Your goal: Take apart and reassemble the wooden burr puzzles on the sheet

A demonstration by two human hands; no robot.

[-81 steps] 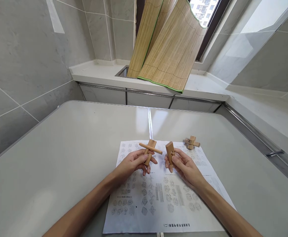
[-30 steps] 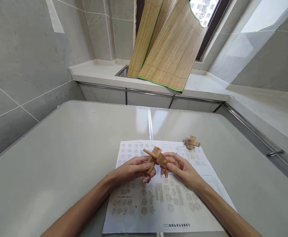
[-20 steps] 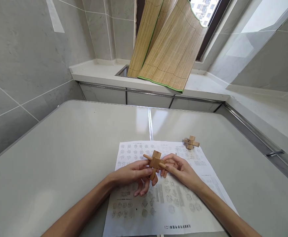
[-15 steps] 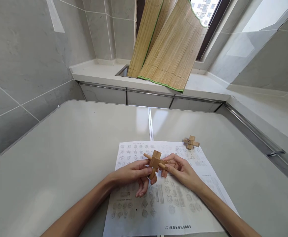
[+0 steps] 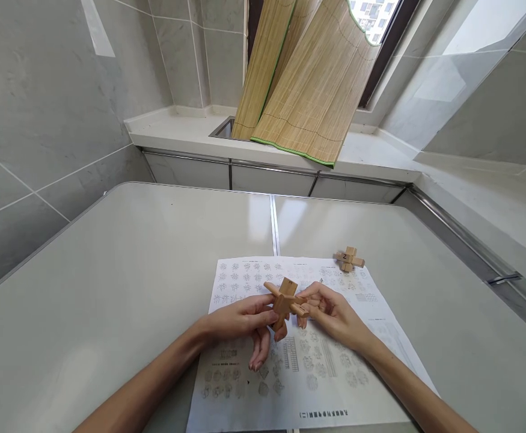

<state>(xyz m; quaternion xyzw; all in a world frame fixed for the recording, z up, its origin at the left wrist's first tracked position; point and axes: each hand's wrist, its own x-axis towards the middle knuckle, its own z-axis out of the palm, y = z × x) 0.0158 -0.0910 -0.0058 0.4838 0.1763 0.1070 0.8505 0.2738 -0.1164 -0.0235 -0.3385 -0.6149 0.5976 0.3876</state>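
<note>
Left hand (image 5: 247,317) pinches crossed wooden pieces (image 5: 284,304); right hand (image 5: 330,310) pinches protruding end; joining looks partway, locking unclear; finished-looking cross (image 5: 349,259) rests by sheet (image 5: 290,385).

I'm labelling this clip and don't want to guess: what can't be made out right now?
All in the head view:
Parts of the held wooden pieces: covered by the left hand and right hand.
Small drawings on the paper sheet: too small to read.
Metal-rimmed recess: partly covered by the bamboo mat.
Window: cut off by the top edge.
</note>
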